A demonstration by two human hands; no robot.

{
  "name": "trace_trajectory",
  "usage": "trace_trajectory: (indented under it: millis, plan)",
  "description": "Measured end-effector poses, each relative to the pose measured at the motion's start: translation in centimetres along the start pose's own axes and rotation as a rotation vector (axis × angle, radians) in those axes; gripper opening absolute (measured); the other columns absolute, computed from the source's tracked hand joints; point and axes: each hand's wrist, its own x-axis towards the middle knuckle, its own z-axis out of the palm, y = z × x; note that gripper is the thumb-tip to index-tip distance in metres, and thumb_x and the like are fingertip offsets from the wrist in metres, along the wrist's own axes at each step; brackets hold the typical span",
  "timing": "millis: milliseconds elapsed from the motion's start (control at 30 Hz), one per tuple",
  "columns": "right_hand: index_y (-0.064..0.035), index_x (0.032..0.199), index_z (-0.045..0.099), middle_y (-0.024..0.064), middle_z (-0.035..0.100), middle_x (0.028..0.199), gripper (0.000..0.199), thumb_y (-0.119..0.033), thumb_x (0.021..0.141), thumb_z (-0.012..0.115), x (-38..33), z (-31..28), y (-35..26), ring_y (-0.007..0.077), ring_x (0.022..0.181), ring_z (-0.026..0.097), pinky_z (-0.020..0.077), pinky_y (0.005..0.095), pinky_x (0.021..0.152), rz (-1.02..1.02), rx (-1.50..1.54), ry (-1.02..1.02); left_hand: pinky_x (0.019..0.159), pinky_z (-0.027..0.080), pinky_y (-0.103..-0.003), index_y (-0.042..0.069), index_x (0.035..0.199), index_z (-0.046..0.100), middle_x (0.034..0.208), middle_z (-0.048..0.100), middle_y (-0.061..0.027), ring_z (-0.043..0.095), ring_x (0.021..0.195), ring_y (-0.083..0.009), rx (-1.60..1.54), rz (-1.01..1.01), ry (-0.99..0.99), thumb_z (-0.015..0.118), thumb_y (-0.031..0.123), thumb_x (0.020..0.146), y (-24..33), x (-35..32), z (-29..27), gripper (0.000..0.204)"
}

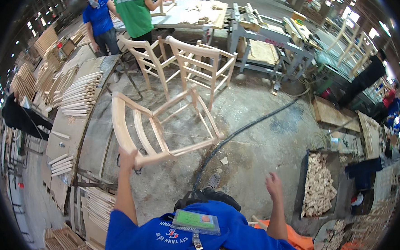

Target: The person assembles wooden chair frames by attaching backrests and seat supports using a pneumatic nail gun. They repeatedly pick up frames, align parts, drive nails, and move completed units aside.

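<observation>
My left hand (128, 159) grips the end of the top back rail of an unfinished wooden chair frame (157, 129). The frame has no seat panel and hangs tilted on its side in front of me, left of centre. My right hand (273, 183) is raised on the right, apart from everything, with its fingers loosely curled and nothing visible in them. Just beyond the held frame, two more bare chair frames stand upright on the floor, one on the left (153, 59) and one on the right (201, 61).
A long bench (85, 99) with piled wooden sticks runs along the left. A dark hose (250, 126) crosses the concrete floor. At right stands a bin of wood offcuts (318, 182). A grey machine (268, 44) and two people (133, 13) by a table are at the back.
</observation>
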Motion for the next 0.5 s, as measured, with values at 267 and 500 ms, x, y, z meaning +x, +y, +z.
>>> trace_trajectory:
  millis: [267,500]
  plan:
    - [0.0037,0.151,0.043,0.0286,0.057,0.142,0.096,-0.046,0.080,0.084,14.6,20.1,-16.2,0.0390,0.132,0.057,0.0465,0.0454,0.110,-0.152,-0.452,-0.567,0.108,0.043,-0.045,-0.006,0.143,0.044,0.133,0.058,-0.0271,0.058,0.123,-0.0399,0.252,-0.253,0.377,0.075,0.023,0.086,-5.2,-18.9,-4.4,0.071]
    - [0.0035,0.131,0.061,0.0220,0.070,0.117,0.070,-0.038,0.080,0.087,14.7,33.7,-7.3,0.0291,0.109,0.068,0.0533,0.0417,0.095,0.038,-0.142,-0.477,0.094,0.052,-0.046,-0.008,0.130,0.058,0.111,0.069,-0.0239,0.067,0.104,-0.0375,0.194,-0.259,0.471,0.080,0.033,0.085,-5.5,-16.4,-4.9,0.065]
